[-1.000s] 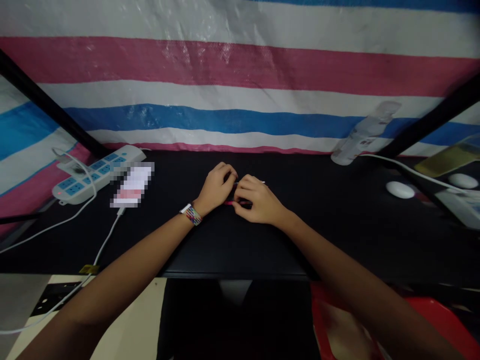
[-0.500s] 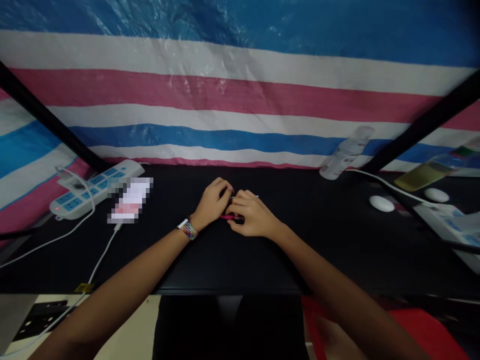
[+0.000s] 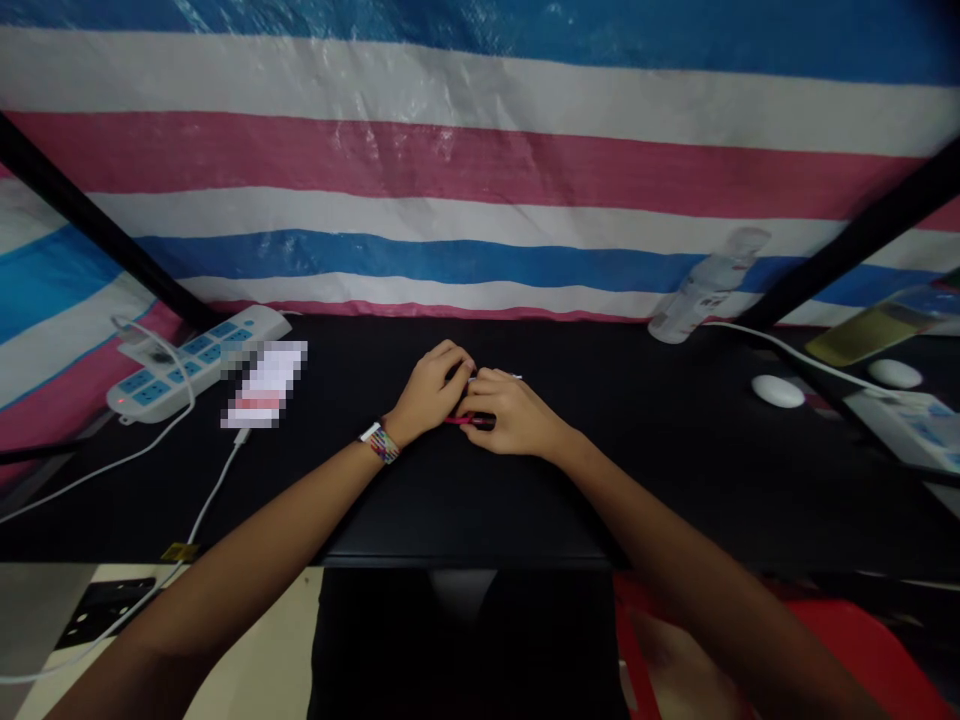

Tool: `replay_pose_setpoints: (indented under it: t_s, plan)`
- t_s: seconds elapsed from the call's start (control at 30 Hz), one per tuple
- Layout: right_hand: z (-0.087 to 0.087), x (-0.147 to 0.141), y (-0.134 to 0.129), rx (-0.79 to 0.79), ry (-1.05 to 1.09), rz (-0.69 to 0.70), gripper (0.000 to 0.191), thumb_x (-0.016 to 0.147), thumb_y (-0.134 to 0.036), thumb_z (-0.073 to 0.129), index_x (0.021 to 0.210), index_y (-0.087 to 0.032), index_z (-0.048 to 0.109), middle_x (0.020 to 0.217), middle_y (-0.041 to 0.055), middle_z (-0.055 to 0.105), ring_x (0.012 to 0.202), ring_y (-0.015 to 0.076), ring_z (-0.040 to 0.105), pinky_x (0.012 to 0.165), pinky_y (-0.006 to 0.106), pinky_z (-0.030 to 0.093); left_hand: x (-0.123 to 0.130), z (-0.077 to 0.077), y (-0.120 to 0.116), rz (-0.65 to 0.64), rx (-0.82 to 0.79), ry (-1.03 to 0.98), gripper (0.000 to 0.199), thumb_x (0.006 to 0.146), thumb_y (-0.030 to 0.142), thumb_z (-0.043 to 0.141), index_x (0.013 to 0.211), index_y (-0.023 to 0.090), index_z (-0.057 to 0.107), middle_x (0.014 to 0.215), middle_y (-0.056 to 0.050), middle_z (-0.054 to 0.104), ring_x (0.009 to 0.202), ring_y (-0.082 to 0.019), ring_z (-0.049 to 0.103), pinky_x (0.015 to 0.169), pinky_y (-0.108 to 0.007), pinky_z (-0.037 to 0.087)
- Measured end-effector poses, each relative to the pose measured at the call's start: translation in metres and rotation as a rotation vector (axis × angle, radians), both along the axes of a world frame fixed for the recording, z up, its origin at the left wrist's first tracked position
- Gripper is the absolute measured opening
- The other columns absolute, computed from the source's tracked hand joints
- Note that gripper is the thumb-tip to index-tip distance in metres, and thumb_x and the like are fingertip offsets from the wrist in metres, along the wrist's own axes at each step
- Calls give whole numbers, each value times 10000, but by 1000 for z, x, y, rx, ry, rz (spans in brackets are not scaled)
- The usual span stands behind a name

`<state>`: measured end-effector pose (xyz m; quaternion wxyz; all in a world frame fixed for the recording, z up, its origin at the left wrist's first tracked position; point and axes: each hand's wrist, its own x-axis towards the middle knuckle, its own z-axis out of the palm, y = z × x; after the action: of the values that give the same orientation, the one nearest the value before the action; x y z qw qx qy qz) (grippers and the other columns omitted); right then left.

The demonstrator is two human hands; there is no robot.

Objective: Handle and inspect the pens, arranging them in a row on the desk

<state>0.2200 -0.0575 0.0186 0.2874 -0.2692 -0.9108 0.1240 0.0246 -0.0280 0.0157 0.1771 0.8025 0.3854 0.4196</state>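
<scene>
My left hand point(image 3: 430, 393), with a patterned watch band point(image 3: 380, 441) on its wrist, rests over the middle of the black table with its fingers curled. Against its fingertips lies my right hand point(image 3: 517, 412), also curled. A thin pink stick-like thing point(image 3: 459, 421) runs between the two hands near the table top, its dark end under the right fingers. Beyond the right knuckles pokes a slim whitish tip point(image 3: 517, 377). The fingers cover most of both, so their kind is unclear.
On the left are a white power strip point(image 3: 150, 397) and a phone point(image 3: 266, 385) on a charging cable. At right stand a clear bottle point(image 3: 701, 295), a bottle of yellowish liquid point(image 3: 870, 330) and white rounded objects point(image 3: 778, 391). A striped sheet point(image 3: 480, 160) hangs behind.
The camera view has tilted down slightly, so everything appears higher in the picture. Both hands stay together at the same place, with only slight finger movement.
</scene>
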Motion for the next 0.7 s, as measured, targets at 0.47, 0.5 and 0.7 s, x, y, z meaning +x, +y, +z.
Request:
replay_pose_setpoints:
  t_s: [0.47, 0.5, 0.7]
  plan:
    - [2, 4, 8, -211, 491, -318, 165, 947, -347, 745, 1032, -261, 858, 932, 40, 741, 801, 204, 698, 774, 391, 604, -9, 6, -1, -70, 39, 118, 188, 1084, 313, 557, 958, 229, 669, 937, -50, 731, 921, -246, 665, 911, -404, 497]
    - [3, 6, 9, -208, 495, -339, 199, 959, -366, 743, 1087, -267, 860, 953, 43, 742, 803, 202, 694, 766, 389, 603, -9, 6, -1, -70, 37, 109, 168, 1077, 307, 570, 969, 230, 674, 943, -49, 739, 918, -245, 667, 904, -401, 502]
    - [1, 15, 15, -66, 388, -438, 261, 1030, -351, 641, 1178, -249, 830, 986, 71, 736, 861, 235, 680, 850, 432, 585, -11, 1, 6, -14, 7, -38, 152, 1092, 291, 582, 994, 232, 681, 911, -32, 745, 885, -217, 696, 864, -373, 524]
